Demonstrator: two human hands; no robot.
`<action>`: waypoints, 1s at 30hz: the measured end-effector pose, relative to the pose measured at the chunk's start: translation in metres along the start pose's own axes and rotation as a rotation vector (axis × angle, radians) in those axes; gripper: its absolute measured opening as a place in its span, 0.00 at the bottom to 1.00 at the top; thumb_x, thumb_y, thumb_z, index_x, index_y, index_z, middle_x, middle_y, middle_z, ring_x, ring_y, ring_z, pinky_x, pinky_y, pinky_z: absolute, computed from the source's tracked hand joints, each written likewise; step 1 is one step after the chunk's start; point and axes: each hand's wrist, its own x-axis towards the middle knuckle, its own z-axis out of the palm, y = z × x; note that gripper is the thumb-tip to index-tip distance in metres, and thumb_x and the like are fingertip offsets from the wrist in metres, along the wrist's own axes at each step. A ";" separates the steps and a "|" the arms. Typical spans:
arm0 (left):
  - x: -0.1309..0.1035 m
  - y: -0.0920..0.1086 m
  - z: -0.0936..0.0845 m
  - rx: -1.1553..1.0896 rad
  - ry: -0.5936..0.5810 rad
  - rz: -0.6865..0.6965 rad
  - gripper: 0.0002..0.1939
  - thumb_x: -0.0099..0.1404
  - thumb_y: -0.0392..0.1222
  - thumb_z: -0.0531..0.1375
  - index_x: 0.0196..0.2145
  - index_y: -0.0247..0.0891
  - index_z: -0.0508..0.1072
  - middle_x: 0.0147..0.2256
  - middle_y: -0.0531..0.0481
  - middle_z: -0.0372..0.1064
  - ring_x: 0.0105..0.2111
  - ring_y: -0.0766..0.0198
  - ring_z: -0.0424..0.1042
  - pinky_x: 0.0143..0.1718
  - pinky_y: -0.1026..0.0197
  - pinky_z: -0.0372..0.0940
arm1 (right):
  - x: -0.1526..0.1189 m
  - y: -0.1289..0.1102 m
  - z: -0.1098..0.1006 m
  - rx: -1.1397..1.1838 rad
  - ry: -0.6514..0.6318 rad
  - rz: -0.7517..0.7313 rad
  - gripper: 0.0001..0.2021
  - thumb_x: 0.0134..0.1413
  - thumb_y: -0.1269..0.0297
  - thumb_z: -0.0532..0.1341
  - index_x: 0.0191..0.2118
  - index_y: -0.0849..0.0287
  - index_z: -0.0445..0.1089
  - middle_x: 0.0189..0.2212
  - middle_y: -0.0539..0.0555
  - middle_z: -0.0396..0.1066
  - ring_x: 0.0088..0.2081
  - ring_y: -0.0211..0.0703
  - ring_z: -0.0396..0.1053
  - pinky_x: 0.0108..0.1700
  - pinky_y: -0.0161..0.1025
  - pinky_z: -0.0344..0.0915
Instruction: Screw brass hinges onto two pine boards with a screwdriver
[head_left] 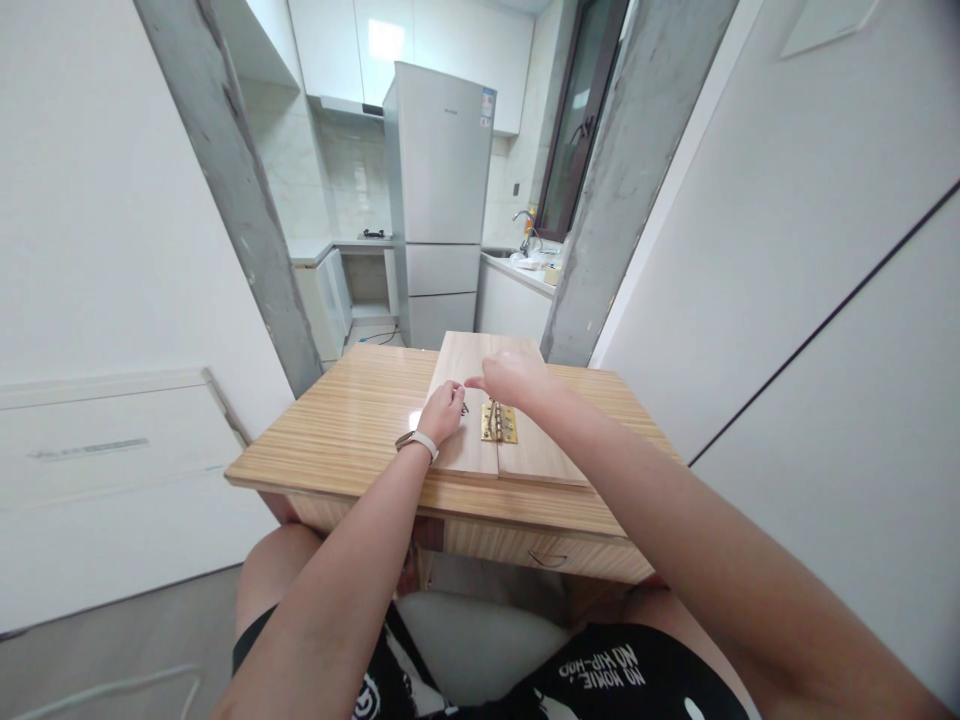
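Note:
Two pale wooden boards (469, 455) lie side by side on the striped wooden table (337, 420). A brass hinge (499, 423) sits across their seam, with small screws or metal bits on it. My left hand (444, 412), with a watch at the wrist, is closed over the left board, left of the hinge. Small dark metal pieces show beside its fingers; exactly what it pinches is too small to name. My right hand (514, 378) is curled above the boards just beyond the hinge, its fingertips close to my left fingers. Whatever it holds is hidden.
Beyond the table stand a grey fridge (442, 160) and a counter with a sink and tap (525, 225). White panels and walls flank both sides. A drawer with a metal handle (548, 558) is under the table's front edge, above my legs.

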 end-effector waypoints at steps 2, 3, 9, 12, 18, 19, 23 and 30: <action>0.000 0.001 0.000 0.006 -0.003 -0.004 0.14 0.79 0.48 0.50 0.41 0.41 0.71 0.38 0.47 0.74 0.40 0.59 0.73 0.45 0.57 0.64 | -0.002 -0.003 -0.002 -0.037 0.000 0.022 0.27 0.70 0.45 0.57 0.51 0.66 0.80 0.48 0.75 0.78 0.53 0.62 0.77 0.54 0.46 0.70; 0.000 0.002 -0.001 0.006 -0.006 -0.003 0.14 0.79 0.48 0.50 0.42 0.41 0.71 0.38 0.47 0.74 0.40 0.59 0.73 0.45 0.57 0.63 | -0.002 -0.004 -0.003 -0.048 -0.005 0.024 0.26 0.71 0.47 0.56 0.51 0.66 0.80 0.48 0.75 0.78 0.53 0.62 0.77 0.54 0.46 0.70; -0.001 0.002 0.000 0.007 0.005 0.017 0.14 0.79 0.47 0.49 0.41 0.41 0.70 0.38 0.46 0.74 0.40 0.58 0.72 0.43 0.57 0.63 | 0.007 -0.004 0.001 -0.056 -0.060 -0.018 0.19 0.70 0.59 0.57 0.52 0.67 0.80 0.47 0.73 0.79 0.49 0.61 0.79 0.48 0.46 0.73; -0.001 0.000 0.000 0.008 0.002 0.012 0.14 0.79 0.48 0.49 0.41 0.41 0.70 0.38 0.46 0.74 0.40 0.58 0.73 0.43 0.57 0.63 | 0.009 -0.003 0.002 -0.062 -0.080 -0.042 0.17 0.68 0.60 0.58 0.51 0.65 0.80 0.46 0.72 0.80 0.49 0.61 0.79 0.47 0.45 0.73; 0.000 -0.002 0.001 -0.010 -0.002 -0.001 0.14 0.79 0.48 0.50 0.42 0.41 0.71 0.39 0.46 0.75 0.40 0.59 0.73 0.45 0.57 0.64 | 0.007 -0.001 -0.002 -0.078 -0.078 -0.117 0.16 0.66 0.57 0.62 0.49 0.62 0.81 0.44 0.69 0.81 0.46 0.59 0.80 0.46 0.45 0.72; 0.000 -0.002 0.001 -0.013 -0.003 -0.001 0.14 0.79 0.48 0.50 0.42 0.41 0.71 0.39 0.46 0.75 0.40 0.59 0.73 0.45 0.57 0.64 | 0.007 0.001 -0.002 -0.071 -0.078 -0.120 0.17 0.66 0.56 0.62 0.49 0.61 0.81 0.44 0.68 0.81 0.47 0.59 0.79 0.46 0.44 0.72; 0.000 -0.002 0.001 -0.014 0.000 0.005 0.14 0.79 0.48 0.49 0.41 0.41 0.71 0.39 0.46 0.75 0.41 0.59 0.73 0.44 0.57 0.64 | 0.004 0.002 -0.004 -0.016 -0.077 -0.040 0.20 0.64 0.49 0.65 0.51 0.60 0.80 0.46 0.66 0.81 0.50 0.55 0.78 0.49 0.40 0.70; 0.000 0.000 0.001 -0.001 0.011 0.018 0.15 0.79 0.48 0.49 0.42 0.41 0.71 0.40 0.45 0.75 0.42 0.58 0.73 0.45 0.57 0.64 | -0.007 -0.008 -0.005 -0.027 0.046 0.121 0.33 0.67 0.38 0.56 0.49 0.66 0.80 0.47 0.75 0.79 0.52 0.60 0.77 0.52 0.44 0.69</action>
